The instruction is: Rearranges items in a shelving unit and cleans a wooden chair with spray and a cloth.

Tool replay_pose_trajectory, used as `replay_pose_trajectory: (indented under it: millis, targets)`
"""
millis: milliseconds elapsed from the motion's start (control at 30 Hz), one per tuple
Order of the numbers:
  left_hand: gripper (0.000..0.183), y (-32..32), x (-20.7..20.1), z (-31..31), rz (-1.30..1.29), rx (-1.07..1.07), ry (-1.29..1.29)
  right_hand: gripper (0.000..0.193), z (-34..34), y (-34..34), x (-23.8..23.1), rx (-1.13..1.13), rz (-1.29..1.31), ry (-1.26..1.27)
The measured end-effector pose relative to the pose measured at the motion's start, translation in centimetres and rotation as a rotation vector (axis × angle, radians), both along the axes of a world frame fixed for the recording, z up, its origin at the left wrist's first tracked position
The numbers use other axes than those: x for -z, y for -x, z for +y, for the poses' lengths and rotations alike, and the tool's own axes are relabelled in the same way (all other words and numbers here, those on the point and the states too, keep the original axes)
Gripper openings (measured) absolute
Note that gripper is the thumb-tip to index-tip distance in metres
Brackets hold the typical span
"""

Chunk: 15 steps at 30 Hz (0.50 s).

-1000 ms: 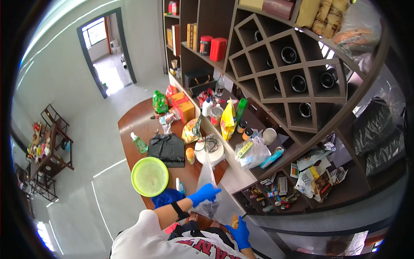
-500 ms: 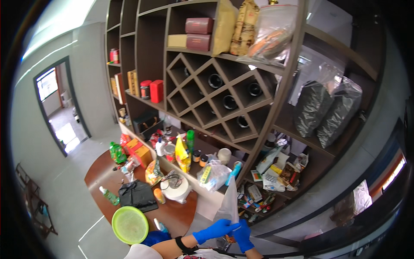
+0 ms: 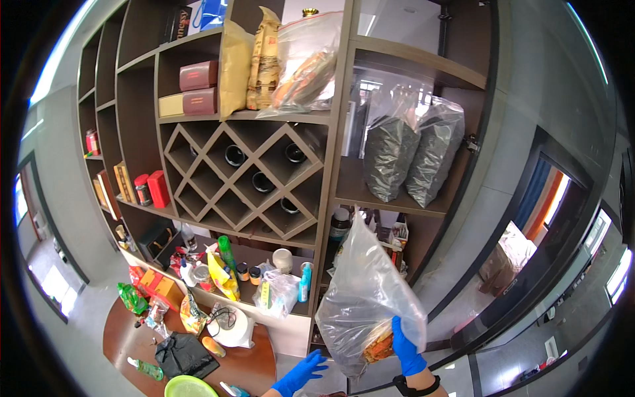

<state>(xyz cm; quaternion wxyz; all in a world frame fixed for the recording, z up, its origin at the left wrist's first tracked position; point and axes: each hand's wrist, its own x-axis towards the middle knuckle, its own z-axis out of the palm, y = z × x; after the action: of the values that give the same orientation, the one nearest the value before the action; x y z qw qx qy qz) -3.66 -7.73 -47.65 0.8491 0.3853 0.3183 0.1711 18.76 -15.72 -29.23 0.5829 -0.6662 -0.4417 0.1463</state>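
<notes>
My right hand point(image 3: 408, 351), in a blue glove, is closed on a large clear plastic bag point(image 3: 360, 284) and holds it up in front of the shelf unit. Orange-brown contents point(image 3: 379, 344) sit low in the bag beside my fingers; their kind is hard to make out. Just left of the bag's lower end, my left hand point(image 3: 301, 374), also gloved in blue, has its fingers apart and holds nothing.
A brown shelf unit with a diamond wine rack point(image 3: 245, 175) stands ahead. Two bags of dark material point(image 3: 390, 159) rest on its right shelf. At left, the wooden table point(image 3: 119, 341) carries a black bag point(image 3: 185, 357), a white appliance point(image 3: 231, 327) and a green basin point(image 3: 188, 387).
My view has turned right. The bag, earlier bunched between both hands, now hangs spread out from my right hand. My left hand has let go and moved away to the left.
</notes>
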Motion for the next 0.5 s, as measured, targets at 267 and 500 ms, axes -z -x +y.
replay_pose_trajectory:
  millis: [267,500]
  targets:
    - [0.083,-6.5,-8.7,0.8,-0.993,0.274,0.308,0.046,-0.7,-1.5,-5.0,0.045,0.57,-0.549]
    - [0.07,-9.4,-21.0,2.4,-0.559,-0.016,-0.054,0.052,0.2,-6.0,-8.5,0.04,0.593,-0.9]
